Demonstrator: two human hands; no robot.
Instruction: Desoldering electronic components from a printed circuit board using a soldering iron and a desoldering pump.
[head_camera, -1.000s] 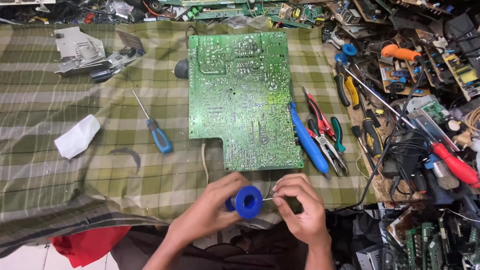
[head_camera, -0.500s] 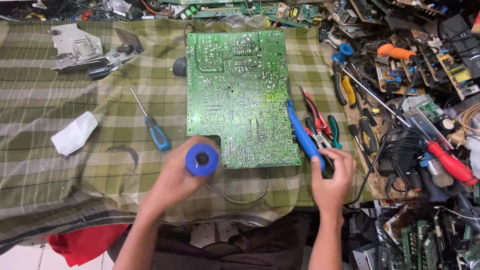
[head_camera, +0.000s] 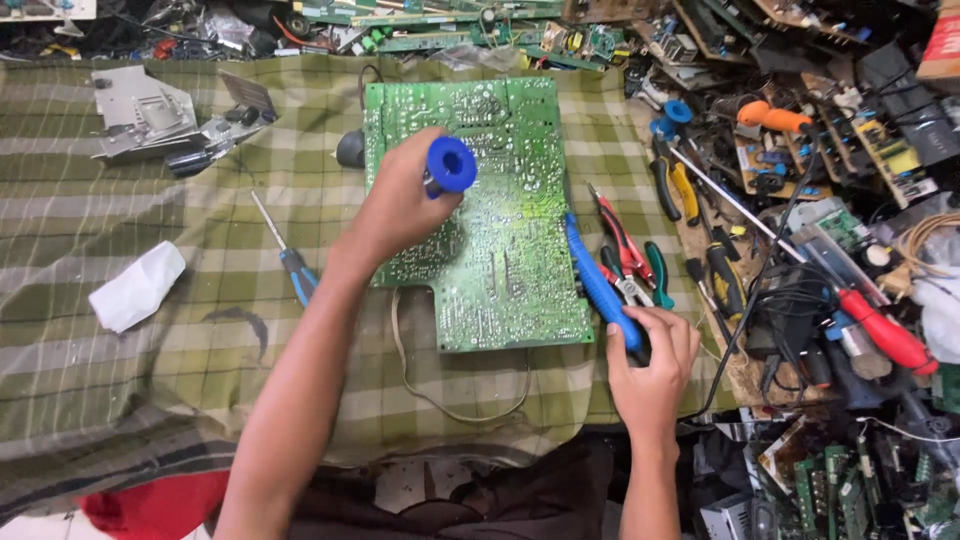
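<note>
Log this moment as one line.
left hand: holds blue spool over green circuit board | right hand: grips blue-handled tool beside board

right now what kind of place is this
Most likely an electronics repair bench. A large green circuit board lies solder side up on a checked cloth, with pliers and cutters beside it and heaps of spare boards and parts at the right.

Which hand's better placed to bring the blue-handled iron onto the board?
Right. The right hand already rests on the rear end of the blue-handled iron, lying beside the green circuit board. The left hand is busy holding the blue solder spool over the board.
</note>
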